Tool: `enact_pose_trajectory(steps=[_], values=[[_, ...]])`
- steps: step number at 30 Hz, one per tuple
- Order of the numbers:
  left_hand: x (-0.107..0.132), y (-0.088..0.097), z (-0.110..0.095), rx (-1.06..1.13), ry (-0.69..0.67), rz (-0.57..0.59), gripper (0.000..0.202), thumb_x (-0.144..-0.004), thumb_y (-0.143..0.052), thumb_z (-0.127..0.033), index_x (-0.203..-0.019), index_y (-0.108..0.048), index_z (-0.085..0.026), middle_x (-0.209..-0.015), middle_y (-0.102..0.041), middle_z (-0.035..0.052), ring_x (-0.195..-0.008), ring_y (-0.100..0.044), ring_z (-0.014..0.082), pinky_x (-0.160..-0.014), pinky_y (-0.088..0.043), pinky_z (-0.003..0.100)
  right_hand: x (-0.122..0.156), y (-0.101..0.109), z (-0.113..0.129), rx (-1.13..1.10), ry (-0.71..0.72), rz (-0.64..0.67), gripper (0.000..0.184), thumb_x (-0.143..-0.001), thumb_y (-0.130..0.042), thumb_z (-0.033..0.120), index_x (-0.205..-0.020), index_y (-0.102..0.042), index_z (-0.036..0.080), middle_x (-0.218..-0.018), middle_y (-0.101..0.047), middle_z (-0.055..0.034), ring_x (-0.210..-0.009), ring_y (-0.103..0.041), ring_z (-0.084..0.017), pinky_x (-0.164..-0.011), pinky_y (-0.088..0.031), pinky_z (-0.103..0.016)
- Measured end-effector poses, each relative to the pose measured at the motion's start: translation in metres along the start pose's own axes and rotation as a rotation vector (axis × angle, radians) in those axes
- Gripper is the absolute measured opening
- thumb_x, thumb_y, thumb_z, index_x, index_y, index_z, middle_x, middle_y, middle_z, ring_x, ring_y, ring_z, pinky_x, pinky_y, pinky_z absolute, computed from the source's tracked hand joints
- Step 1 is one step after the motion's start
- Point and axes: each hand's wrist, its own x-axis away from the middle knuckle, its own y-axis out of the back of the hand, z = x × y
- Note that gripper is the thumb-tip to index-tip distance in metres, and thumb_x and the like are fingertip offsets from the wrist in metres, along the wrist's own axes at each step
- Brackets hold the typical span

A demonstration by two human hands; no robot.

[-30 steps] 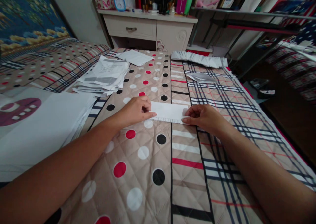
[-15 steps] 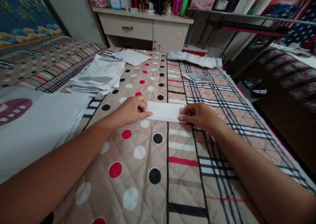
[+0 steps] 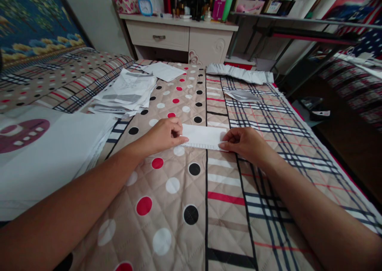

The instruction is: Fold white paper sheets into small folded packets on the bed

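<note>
A folded white sheet of paper (image 3: 204, 135) lies as a flat strip on the patterned bedspread (image 3: 176, 207), with a row of small printed marks along its near edge. My left hand (image 3: 167, 135) pinches its left end, the thumb on top of the near edge. At the right end my right hand (image 3: 243, 143) pinches it in the same way, thumb and curled fingers together. The fingertips under the paper are hidden.
To the left lie a stack of printed papers (image 3: 123, 92) and a large white sheet with a purple print (image 3: 68, 143). A pleated paper bundle (image 3: 238, 73) and a small grey-white packet (image 3: 243, 96) lie at the far right. A white dresser (image 3: 179, 36) stands behind.
The whole view has shifted slightly, so everything sits a little to the right and lower. Both hands keep their pinch on the folded paper, which looks unchanged.
</note>
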Motion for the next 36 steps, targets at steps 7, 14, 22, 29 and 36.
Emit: enact_pose_trajectory(steps=[7,14,22,29,36], values=[[0.001,-0.001,-0.001,-0.006,0.010,0.006,0.027,-0.076,-0.070,-0.022,-0.056,-0.055,-0.012,-0.076,-0.052,-0.0007,-0.058,-0.043,0.0064,-0.054,-0.031,0.023,0.001,-0.001,0.004,0.070,0.008,-0.009,0.018,-0.070,-0.072,0.034,-0.075,-0.069,0.017,-0.063,-0.065,-0.0007,-0.056,-0.057,-0.013,-0.050,-0.038,-0.023],[0.003,-0.004,0.001,-0.058,0.015,-0.018,0.026,-0.076,-0.072,-0.023,-0.060,-0.055,-0.013,-0.077,-0.051,-0.0006,-0.062,-0.046,0.0087,-0.058,-0.035,0.024,0.004,-0.001,0.009,0.191,-0.011,-0.070,0.021,-0.069,-0.074,0.035,-0.079,-0.063,0.019,-0.068,-0.065,0.0005,-0.059,-0.057,-0.013,-0.051,-0.036,-0.023],[0.011,-0.006,-0.023,-0.447,-0.100,-0.114,0.011,-0.083,-0.066,-0.019,-0.092,-0.060,-0.016,-0.098,-0.056,0.0050,-0.095,-0.054,0.0209,-0.080,-0.045,0.033,0.015,-0.005,0.020,0.457,-0.026,-0.157,0.014,-0.074,-0.072,0.029,-0.079,-0.061,0.022,-0.076,-0.066,0.0012,-0.067,-0.057,-0.015,-0.054,-0.030,-0.025],[0.011,-0.029,-0.046,-0.659,-0.383,0.115,0.022,-0.097,-0.044,-0.023,-0.101,-0.065,-0.018,-0.100,-0.058,0.0050,-0.093,-0.055,0.0183,-0.076,-0.047,0.029,0.039,-0.032,0.052,0.723,0.338,-0.148,0.019,-0.087,-0.052,0.010,-0.098,-0.063,0.020,-0.095,-0.064,-0.0049,-0.085,-0.059,-0.019,-0.064,-0.036,-0.029],[0.016,-0.025,-0.071,-0.759,-0.243,0.242,0.016,-0.091,-0.052,-0.015,-0.097,-0.067,-0.015,-0.096,-0.061,0.0064,-0.094,-0.058,0.0209,-0.071,-0.050,0.030,0.051,-0.053,0.064,0.924,0.313,-0.071,0.029,-0.086,-0.044,0.002,-0.106,-0.063,0.013,-0.095,-0.061,-0.0102,-0.080,-0.057,-0.021,-0.060,-0.040,-0.030]])
